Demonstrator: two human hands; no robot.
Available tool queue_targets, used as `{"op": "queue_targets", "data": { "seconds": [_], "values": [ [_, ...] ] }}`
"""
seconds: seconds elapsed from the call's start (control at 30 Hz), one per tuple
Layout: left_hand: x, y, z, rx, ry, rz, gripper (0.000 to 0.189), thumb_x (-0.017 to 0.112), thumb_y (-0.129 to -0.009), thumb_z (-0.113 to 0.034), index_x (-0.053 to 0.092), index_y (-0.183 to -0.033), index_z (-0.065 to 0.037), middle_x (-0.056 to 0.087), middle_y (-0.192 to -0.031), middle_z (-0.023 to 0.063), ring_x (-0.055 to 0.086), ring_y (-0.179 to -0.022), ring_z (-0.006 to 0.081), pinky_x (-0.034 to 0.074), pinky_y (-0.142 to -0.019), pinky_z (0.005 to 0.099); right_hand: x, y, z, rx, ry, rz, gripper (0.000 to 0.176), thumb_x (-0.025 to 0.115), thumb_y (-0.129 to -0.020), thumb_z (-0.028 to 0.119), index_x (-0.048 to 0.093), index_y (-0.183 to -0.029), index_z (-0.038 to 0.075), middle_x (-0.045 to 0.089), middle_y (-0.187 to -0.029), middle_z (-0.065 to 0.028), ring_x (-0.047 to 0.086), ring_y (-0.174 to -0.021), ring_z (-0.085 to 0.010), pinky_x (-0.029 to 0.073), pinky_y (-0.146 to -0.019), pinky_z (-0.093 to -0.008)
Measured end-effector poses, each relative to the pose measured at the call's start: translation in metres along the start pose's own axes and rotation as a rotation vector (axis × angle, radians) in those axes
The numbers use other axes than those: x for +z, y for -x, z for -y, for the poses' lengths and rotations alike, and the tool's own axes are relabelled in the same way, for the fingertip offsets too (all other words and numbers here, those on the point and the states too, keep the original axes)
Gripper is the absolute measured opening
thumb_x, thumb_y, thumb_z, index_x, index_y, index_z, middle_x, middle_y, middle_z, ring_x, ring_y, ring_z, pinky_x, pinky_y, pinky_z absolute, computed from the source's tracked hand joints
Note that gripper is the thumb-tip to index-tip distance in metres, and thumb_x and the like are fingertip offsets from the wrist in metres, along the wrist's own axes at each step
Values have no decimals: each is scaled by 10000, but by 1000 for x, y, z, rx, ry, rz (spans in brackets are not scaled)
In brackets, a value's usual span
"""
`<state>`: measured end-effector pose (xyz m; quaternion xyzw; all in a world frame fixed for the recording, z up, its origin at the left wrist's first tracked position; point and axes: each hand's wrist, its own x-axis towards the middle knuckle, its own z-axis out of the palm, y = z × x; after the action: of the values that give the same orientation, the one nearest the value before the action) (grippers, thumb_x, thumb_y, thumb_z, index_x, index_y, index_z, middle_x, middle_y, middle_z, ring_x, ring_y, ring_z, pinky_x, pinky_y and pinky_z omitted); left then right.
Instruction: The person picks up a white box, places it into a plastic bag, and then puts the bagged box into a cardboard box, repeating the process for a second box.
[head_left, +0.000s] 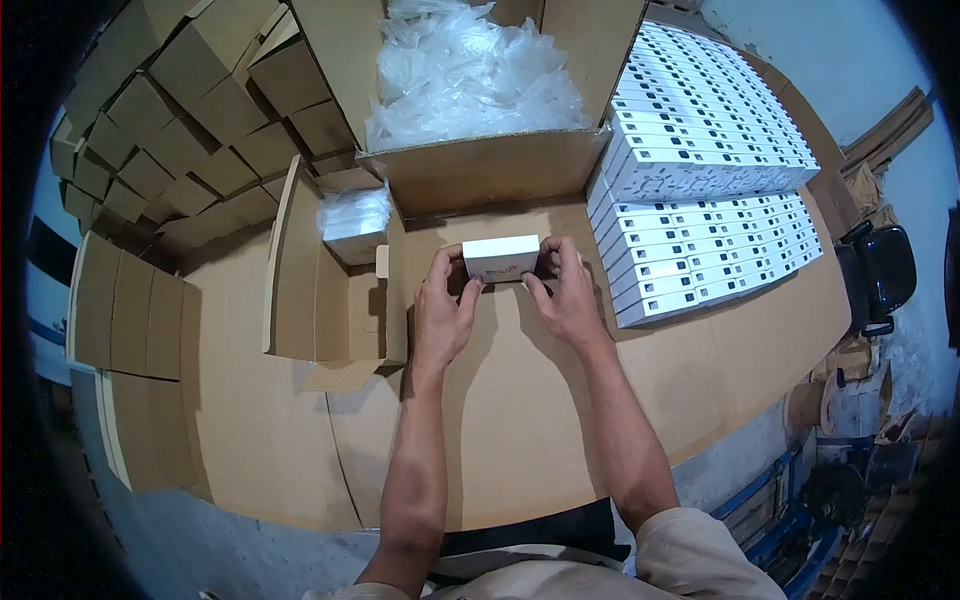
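Between my two hands is a small white box (501, 258), gripped at its left and right ends above the cardboard-covered table. My left hand (443, 308) curls its fingers and thumb round the left end. Round the right end close the fingers and thumb of my right hand (568, 298). Just left of my hands stands an open brown carton (340, 290), with several clear-wrapped items (356, 215) packed at its far end.
A large carton (480, 170) full of clear plastic bags (470, 75) stands behind my hands. To the right rise stacked rows of white boxes (700, 240). Brown cartons (180, 110) pile up at the back left, others (130, 310) along the left edge. A black chair (882, 270) stands far right.
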<state>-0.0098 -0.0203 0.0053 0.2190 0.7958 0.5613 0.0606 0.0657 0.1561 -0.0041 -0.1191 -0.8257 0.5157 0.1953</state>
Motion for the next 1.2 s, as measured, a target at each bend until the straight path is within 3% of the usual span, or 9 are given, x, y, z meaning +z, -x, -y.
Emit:
{"op": "queue_targets", "data": {
  "seconds": [0.2, 0.3, 0.5, 0.6, 0.7, 0.87, 1.1, 1.2],
  "values": [
    [0, -2, 10, 8, -10, 15, 357, 628, -966, 20, 543, -1312, 4, 706, -1160, 180, 697, -1089, 247, 611, -831, 356, 1, 1, -7, -41, -40, -14, 402, 689, -908, -42, 456, -1231, 15, 661, -1051, -222, 699, -1049, -365, 546, -908, -453],
    [-2, -1, 6, -42, -30, 43, 417, 631, -949, 24, 518, -1349, -9, 686, -1231, 189, 684, -1136, 270, 587, -936, 380, 1, 0, -7, -33, -61, 2, 440, 675, -880, -64, 443, -1246, 14, 658, -1070, -222, 697, -1068, -360, 543, -925, -451],
    [-1, 0, 0, 23, 140, -46, 608, 500, -855, 52, 421, -1454, -6, 551, -1433, 220, 537, -1355, 323, 393, -1190, 444, -4, 1, -6, -105, -112, -14, 550, 548, -783, -129, 394, -1299, -20, 604, -1242, -240, 657, -1200, -361, 511, -1050, -430],
    [-4, 2, -12, 104, 61, -163, 634, 459, -824, 58, 423, -1455, 6, 531, -1448, 220, 513, -1374, 332, 379, -1196, 448, -7, 1, -6, -63, -175, 16, 581, 502, -771, -135, 376, -1328, -28, 583, -1292, -244, 636, -1254, -360, 491, -1091, -427],
    [-3, 9, -18, 186, 6, -293, 602, 486, -848, 37, 434, -1446, 5, 554, -1409, 205, 540, -1335, 333, 409, -1161, 450, -6, -3, -9, -68, -168, 11, 590, 481, -777, -140, 371, -1345, -26, 589, -1293, -244, 634, -1266, -352, 490, -1092, -429],
    [-4, 4, -45, 414, -147, -425, 405, 546, -888, -15, 558, -1292, 10, 617, -1224, 177, 613, -1145, 321, 476, -1055, 441, -6, -1, -12, -44, -141, 2, 586, 466, -778, -149, 374, -1345, -30, 594, -1296, -246, 648, -1253, -344, 496, -1080, -422],
    [5, -72, -119, 503, -115, -361, 222, 615, -898, 4, 634, -1117, 32, 655, -1100, 184, 668, -1039, 321, 537, -944, 410, -8, 0, -11, 6, -178, 5, 585, 476, -800, -152, 376, -1365, -37, 592, -1302, -262, 637, -1276, -352, 500, -1081, -423],
    [16, -132, -123, 500, -126, -296, 170, 653, -913, -28, 664, -1069, 37, 709, -1044, 192, 711, -970, 313, 562, -893, 412, -7, 0, -13, 15, -176, 5, 583, 473, -799, -145, 381, -1363, -33, 597, -1292, -261, 640, -1271, -355, 508, -1074, -441]
  ]
}}
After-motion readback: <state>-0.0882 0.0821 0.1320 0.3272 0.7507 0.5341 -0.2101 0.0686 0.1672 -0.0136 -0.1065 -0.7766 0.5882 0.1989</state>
